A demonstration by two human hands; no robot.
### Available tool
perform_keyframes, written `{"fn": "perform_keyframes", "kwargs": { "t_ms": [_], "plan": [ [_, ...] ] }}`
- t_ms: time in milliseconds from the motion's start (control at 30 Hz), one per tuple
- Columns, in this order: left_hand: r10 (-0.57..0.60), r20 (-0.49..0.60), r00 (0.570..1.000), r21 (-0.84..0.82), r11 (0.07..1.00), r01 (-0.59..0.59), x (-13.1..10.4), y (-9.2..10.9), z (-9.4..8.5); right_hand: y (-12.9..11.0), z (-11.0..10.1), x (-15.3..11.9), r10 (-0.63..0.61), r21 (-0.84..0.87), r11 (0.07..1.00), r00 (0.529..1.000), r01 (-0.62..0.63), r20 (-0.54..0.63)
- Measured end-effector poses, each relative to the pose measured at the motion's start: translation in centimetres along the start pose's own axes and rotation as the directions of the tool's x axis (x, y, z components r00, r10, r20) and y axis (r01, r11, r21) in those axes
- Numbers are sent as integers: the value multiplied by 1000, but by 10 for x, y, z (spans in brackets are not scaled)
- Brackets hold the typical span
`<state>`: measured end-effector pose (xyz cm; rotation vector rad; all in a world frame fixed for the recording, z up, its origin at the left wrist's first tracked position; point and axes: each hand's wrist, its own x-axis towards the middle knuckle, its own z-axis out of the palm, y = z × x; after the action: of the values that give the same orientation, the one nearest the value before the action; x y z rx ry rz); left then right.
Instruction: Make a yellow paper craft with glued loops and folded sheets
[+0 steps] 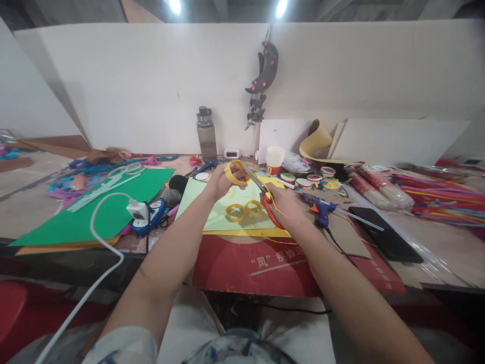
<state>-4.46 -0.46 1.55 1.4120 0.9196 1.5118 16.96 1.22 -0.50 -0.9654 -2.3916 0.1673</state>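
Observation:
My left hand (222,181) holds a yellow paper ring (232,174) up above the table. My right hand (285,205) grips red-handled scissors (265,197), and their blades reach up and left to the ring. Two more yellow paper rings (244,210) lie on a pale green sheet (212,215) just below the hands, with thin yellow paper strips trailing off near my right hand. Beneath that sheet lies a yellow sheet on a red board with white characters (261,265).
A blue glue gun (320,208) and a black phone (384,235) lie to the right, with bundles of coloured sticks (435,197) beyond. Left are a green sheet (106,207), a white cable (94,283) and plug. Behind stand a bottle (206,134), a paper cup (275,159) and small pots.

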Motion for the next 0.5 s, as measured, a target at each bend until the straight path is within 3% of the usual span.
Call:
{"fn": "perform_keyframes", "kwargs": {
  "t_ms": [100, 267, 500],
  "plan": [
    [-18, -24, 1000, -11, 1000, 18, -2, 5, 2, -3, -3, 0, 49, -21, 999, 999, -48, 24],
    [99, -165, 981, -28, 994, -105, -3, 11, 4, -7, -4, 1, 98, -63, 994, 993, -94, 67],
    [101, -110, 989, 43, 994, -97, -4, 12, 5, 0, 4, 3, 79, -61, 995, 997, -78, 21]
  ]
}}
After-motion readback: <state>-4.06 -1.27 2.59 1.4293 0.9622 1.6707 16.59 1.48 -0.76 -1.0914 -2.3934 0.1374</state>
